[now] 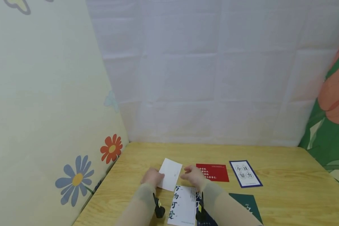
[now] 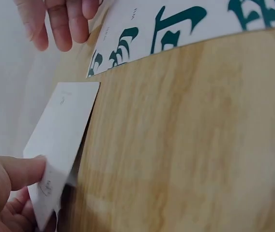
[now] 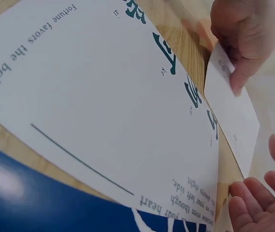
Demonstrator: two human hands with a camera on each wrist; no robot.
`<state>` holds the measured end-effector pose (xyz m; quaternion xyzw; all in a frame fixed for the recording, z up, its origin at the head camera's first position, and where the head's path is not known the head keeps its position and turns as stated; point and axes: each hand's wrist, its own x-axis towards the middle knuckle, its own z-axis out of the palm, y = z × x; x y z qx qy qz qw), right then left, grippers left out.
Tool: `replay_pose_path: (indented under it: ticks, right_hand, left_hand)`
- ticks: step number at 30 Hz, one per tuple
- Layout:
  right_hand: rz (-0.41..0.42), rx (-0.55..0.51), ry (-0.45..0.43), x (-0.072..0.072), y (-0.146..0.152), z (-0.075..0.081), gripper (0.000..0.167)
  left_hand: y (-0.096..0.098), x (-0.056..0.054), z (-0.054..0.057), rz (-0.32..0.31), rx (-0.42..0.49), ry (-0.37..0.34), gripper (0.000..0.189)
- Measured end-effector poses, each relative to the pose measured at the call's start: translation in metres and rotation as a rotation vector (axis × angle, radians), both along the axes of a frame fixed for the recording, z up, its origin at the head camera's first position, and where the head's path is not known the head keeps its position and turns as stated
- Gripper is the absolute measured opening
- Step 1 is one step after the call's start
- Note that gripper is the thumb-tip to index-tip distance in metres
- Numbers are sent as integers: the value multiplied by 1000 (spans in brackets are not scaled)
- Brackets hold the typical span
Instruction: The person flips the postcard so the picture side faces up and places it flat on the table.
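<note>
A mostly blank white card [image 1: 170,174] is pinched at its left edge by my left hand [image 1: 152,177], thumb on top and fingers beneath. In the left wrist view that card [image 2: 65,125] tilts up off the table on the held side. My right hand [image 1: 194,176] hovers just right of the card, apart from it, palm turned up and fingers loosely bent with nothing in them, as the right wrist view shows. Below both hands lies a white card with large dark green characters [image 1: 183,207]. A dark blue card [image 1: 207,221] beside it is partly hidden by my right arm.
On the wooden table [image 1: 293,175], a red card [image 1: 218,173] lies right of my right hand. Farther right is a white card with a blue border [image 1: 245,174]. A dark green card [image 1: 247,202] sits nearer, partly behind the right forearm. A white cloth [image 1: 214,78] hangs behind the table.
</note>
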<state>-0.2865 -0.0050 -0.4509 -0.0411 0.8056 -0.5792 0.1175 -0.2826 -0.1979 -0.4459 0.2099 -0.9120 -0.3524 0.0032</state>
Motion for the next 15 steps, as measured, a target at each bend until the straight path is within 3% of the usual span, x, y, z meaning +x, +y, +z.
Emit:
replay_pose_path:
  ticks: [6,15]
  right_hand:
    - [3,34,4,1,-3,4,46]
    - [113,207,194,6,-16,13,49]
  left_hand:
    - [-3,-8,0,19,270,159,24]
    - [7,-11,11,53,424,257,45]
